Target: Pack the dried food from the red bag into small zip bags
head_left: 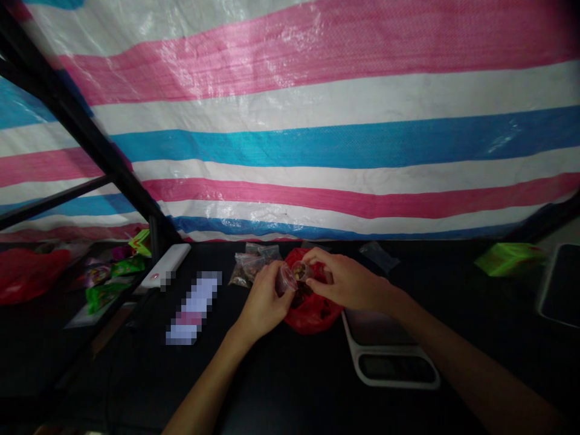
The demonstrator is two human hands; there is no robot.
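Observation:
My left hand (265, 296) is closed on a small clear plastic bag (286, 278) with reddish marks, its mouth turned toward the other hand. Facing it, my right hand (344, 275) pinches a small clear cup (299, 269) with brownish bits inside. The bag and cup nearly meet; I cannot tell whether they touch. Below both hands lies an open red plastic bag (312, 317) with dark contents. Several small filled zip bags (242, 269) are piled just left of it. A white kitchen scale (357, 353) sits partly under my right forearm.
Left on the black table (272, 393) lie a blurred-out phone-like object (194, 308), a white oblong device (170, 263), green snack packets (106, 290) and another red bag (31, 275). A flat clear bag (379, 257) and green box (507, 260) lie right. Striped sheeting (317, 145) hangs behind.

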